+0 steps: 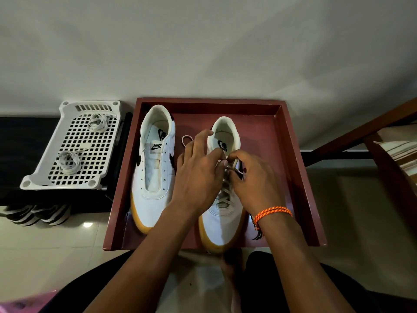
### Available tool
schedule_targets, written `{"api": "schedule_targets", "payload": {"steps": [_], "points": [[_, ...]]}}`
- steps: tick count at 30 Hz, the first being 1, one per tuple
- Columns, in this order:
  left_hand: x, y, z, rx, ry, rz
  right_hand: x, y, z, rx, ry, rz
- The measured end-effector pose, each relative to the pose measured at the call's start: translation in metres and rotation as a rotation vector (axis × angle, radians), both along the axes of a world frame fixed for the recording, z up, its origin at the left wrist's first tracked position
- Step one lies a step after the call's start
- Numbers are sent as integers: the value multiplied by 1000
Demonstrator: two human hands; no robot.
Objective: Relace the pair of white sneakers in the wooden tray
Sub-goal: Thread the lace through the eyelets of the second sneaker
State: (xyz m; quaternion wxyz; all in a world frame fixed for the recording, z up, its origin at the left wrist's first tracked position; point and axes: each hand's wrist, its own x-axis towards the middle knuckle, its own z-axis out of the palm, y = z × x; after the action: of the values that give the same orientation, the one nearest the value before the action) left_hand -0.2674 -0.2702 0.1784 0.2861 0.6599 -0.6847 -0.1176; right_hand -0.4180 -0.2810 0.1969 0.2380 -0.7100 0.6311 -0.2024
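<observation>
Inside wooden tray (291, 159): 2 sneakers (155, 168); hands (198, 175) pinching lace (228, 188).

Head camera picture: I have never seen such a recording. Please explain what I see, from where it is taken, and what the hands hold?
There is no machine here. A camera on a person's head looks down at their own bare hands. A wooden tray holds two white sneakers. The left sneaker has no lace. The left hand and the right hand pinch the lace of the right sneaker, partly laced. Beside the tray, a white plastic basket holds two bundled laces.
</observation>
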Motion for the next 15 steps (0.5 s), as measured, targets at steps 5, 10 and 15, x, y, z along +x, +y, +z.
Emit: {"api": "schedule_targets", "payload": {"steps": [5,10,15], "points": [[-6,-5,4,-72,231,8,6,1,0,-12,8,-35],[15,-12,8,-60,529,390,3,1,3,8,17,-55],[11,-5,10,-82,180,146,4,2,4,28,-7,-51]]}}
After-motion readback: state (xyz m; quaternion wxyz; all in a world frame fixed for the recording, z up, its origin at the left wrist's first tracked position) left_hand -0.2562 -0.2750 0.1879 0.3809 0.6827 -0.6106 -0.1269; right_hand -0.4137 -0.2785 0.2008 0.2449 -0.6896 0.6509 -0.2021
